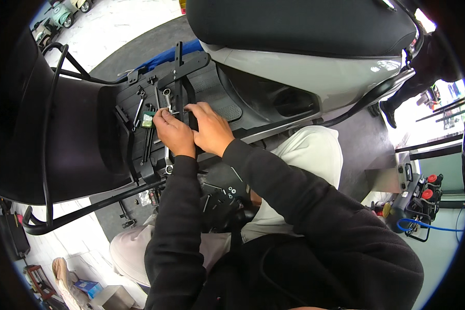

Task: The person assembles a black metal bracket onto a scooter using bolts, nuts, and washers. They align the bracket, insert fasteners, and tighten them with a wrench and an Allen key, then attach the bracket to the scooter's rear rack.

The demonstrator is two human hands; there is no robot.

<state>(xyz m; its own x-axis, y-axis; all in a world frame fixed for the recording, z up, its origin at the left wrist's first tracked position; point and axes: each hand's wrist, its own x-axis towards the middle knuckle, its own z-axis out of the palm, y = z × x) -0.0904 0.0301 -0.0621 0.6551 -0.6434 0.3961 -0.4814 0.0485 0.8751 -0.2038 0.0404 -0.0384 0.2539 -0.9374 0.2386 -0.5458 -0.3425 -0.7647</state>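
Pinching small green part (148, 120).

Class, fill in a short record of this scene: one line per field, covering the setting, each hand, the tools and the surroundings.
Setting: a person sits beside a grey scooter with a black seat.
Left hand: on the black footboard panel, fingers beside a small green part.
Right hand: next to the left, fingertips at a thin metal piece; grip unclear.
Tools: wrenches lie on the panel.
Surroundings: a compressor with red caps at right.
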